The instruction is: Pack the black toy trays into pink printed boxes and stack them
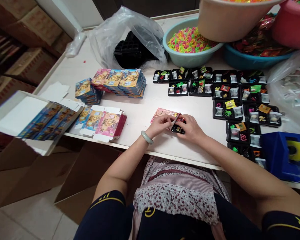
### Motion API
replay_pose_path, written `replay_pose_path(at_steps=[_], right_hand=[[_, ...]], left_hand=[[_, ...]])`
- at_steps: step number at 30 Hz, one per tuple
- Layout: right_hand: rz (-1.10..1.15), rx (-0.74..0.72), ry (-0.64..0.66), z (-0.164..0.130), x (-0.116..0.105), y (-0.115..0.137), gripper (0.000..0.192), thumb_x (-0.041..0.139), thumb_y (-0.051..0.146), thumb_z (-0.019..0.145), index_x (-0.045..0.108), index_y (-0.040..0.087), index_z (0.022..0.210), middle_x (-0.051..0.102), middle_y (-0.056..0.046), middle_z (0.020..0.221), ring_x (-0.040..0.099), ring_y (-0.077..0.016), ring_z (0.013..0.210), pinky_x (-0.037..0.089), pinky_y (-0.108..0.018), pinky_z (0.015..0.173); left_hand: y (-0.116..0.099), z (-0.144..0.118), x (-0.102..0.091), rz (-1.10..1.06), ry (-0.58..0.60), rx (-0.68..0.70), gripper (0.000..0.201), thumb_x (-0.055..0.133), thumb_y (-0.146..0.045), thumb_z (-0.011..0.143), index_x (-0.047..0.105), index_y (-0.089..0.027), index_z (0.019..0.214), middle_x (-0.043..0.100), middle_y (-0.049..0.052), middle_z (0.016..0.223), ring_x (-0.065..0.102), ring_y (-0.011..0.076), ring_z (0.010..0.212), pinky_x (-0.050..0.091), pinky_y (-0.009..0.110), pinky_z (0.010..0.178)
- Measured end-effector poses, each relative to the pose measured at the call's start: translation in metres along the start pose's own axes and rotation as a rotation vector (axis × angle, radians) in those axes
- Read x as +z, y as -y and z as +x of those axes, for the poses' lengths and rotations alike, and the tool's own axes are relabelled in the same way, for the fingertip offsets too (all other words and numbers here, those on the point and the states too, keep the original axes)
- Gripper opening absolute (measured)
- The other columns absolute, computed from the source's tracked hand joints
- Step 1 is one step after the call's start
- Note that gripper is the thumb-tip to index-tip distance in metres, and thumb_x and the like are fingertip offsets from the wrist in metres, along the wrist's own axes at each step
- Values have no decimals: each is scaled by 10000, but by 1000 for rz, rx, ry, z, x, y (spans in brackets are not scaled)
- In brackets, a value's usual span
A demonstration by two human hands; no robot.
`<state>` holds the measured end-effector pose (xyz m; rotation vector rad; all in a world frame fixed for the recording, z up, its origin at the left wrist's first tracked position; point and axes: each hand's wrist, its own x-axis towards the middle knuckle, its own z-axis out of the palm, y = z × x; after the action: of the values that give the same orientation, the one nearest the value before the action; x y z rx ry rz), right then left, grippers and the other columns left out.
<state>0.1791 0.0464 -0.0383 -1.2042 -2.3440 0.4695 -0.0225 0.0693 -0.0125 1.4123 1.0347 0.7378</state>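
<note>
A pink printed box (161,114) lies flat on the table in front of me, its end toward my right hand. My left hand (162,124), with a pale green bangle on the wrist, pinches the raised flap at that end. My right hand (190,128) grips a small black compartment tray (178,128), which sits at the box's open end. Part of the tray and its contents are hidden by my fingers. How far the tray reaches into the box I cannot tell.
Filled black trays (226,91) stand in rows at right, beside a blue tape dispenser (277,155). Stacked boxes (132,83), flat cartons (108,125) and an open white carton (10,113) are at left. Behind are a plastic bag (102,40) and a basin of rings (185,60).
</note>
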Motion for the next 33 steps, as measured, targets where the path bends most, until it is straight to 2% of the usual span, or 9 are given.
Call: replay_pose_path(at_steps=[4, 7, 12, 15, 20, 24, 27, 30, 33], right_hand=[[3, 20, 11, 5, 6, 2, 456, 684, 389, 772, 606, 176, 1168, 498, -167, 1267, 461, -331, 1189, 400, -523, 1007], [-28, 31, 16, -4, -3, -1, 598, 743, 445, 714, 559, 173, 1213, 479, -164, 1305, 415, -367, 1257, 332, -583, 1051], [-112, 113, -21, -37, -21, -8, 200, 563, 318, 882, 663, 237, 1035, 599, -109, 1123, 537, -311, 1060, 439, -518, 907], [-65, 123, 7, -45, -11, -8, 213, 494, 265, 911, 691, 211, 967, 635, -114, 1009, 570, -275, 918, 486, -461, 813], [142, 173, -66, -42, 7, 2, 247, 427, 224, 918, 672, 205, 930, 639, -101, 997, 599, -239, 914, 514, -417, 836], [283, 230, -216, -46, -17, 8, 191, 498, 332, 908, 625, 226, 1002, 581, -109, 1140, 554, -257, 1117, 493, -434, 930], [299, 147, -171, -46, -44, 13, 365, 572, 391, 870, 533, 268, 1212, 465, -111, 1350, 433, -295, 1289, 431, -492, 1015], [333, 141, -152, -41, -57, 21, 316, 483, 326, 920, 506, 291, 1233, 580, -83, 1179, 579, -252, 1081, 511, -440, 895], [298, 193, -223, -40, -55, 28, 324, 468, 336, 934, 507, 292, 1252, 612, -78, 1088, 618, -234, 931, 548, -384, 761]], left_hand=[[8, 5, 7, 12, -13, 18, 136, 596, -213, 727, 534, -126, 642, 669, 107, 1098, 602, 142, 835, 498, 296, 765], [13, 3, 11, 91, -9, 50, 136, 577, -205, 752, 517, -133, 652, 665, 117, 1079, 606, 156, 853, 493, 313, 774], [11, -4, 20, 274, -65, 152, 162, 551, -190, 798, 492, -152, 652, 662, 101, 1023, 594, 161, 877, 471, 329, 814], [12, -2, 28, 262, -58, 149, 168, 550, -196, 813, 495, -154, 659, 660, 102, 1028, 593, 154, 866, 473, 322, 809], [7, 1, 49, 250, 42, 161, 147, 567, -182, 798, 506, -150, 668, 670, 92, 967, 598, 155, 834, 481, 322, 783], [-23, -9, 43, 79, 89, 104, 178, 580, -228, 811, 514, -144, 670, 675, 94, 1011, 612, 153, 838, 487, 313, 763], [-46, -19, 24, -101, 49, 56, 163, 596, -272, 825, 539, -146, 739, 675, 78, 984, 617, 151, 836, 492, 301, 750], [-46, -31, 16, -207, -52, 90, 215, 583, -374, 855, 559, -161, 856, 655, 70, 958, 605, 156, 848, 500, 319, 789], [-21, -49, 27, -183, -120, 144, 412, 676, -433, 789, 512, -208, 1093, 599, 83, 1094, 579, 194, 1004, 502, 354, 880]])
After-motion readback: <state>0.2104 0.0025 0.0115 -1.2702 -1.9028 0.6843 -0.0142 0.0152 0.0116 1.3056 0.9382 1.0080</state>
